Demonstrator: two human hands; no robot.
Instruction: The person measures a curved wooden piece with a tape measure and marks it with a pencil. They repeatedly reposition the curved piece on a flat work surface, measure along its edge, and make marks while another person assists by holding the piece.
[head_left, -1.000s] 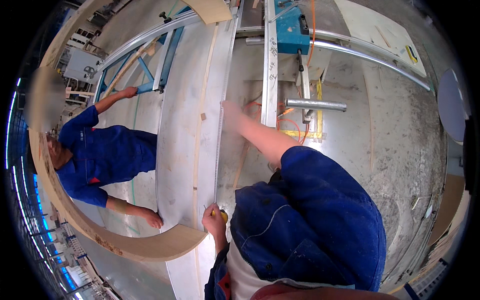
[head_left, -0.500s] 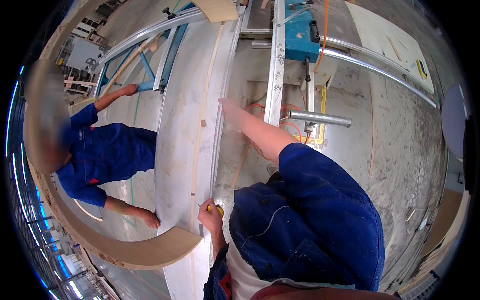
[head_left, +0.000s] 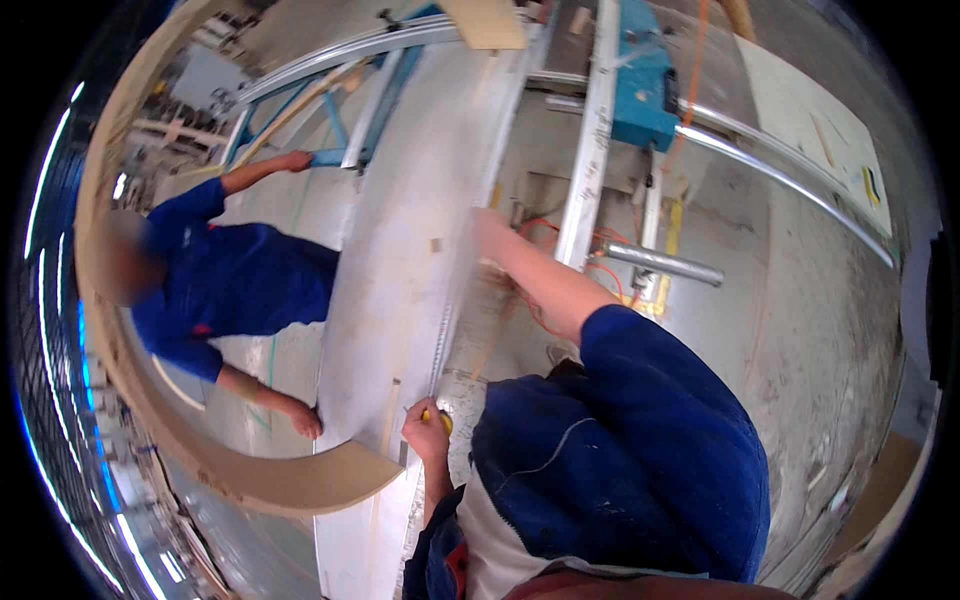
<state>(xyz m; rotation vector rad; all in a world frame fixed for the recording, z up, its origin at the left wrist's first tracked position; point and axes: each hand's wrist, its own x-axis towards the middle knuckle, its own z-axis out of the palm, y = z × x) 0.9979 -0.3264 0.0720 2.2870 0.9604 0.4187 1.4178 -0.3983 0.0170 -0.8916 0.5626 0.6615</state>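
My left hand (head_left: pixel 426 428) is closed on a yellow tape measure (head_left: pixel 441 419) beside the near part of a long pale panel (head_left: pixel 390 260). Its tape runs along the panel's right edge toward my right hand (head_left: pixel 485 225), whose fingers are smeared at that edge. A curved wooden piece (head_left: pixel 337 473) lies across the panel's near end and arcs round the left side. A small brown block (head_left: pixel 435 245) sits on the panel. A co-worker in blue (head_left: pixel 255 280) has one hand (head_left: pixel 306 420) at the panel's left edge and the other (head_left: pixel 296 160) by a blue frame (head_left: pixel 335 125).
Right of the panel are a metal rail (head_left: pixel 585 190), a teal machine (head_left: pixel 642 95), a metal roller (head_left: pixel 670 263), orange hoses (head_left: pixel 605 270) and a long metal bar (head_left: pixel 780 180). A pale board (head_left: pixel 820 100) lies at the back right.
The view has shifted and blurred: the panel and machine appear further right and tilted. The co-worker's head and body show slightly differently. Both my arms remain stretched along the panel's edge.
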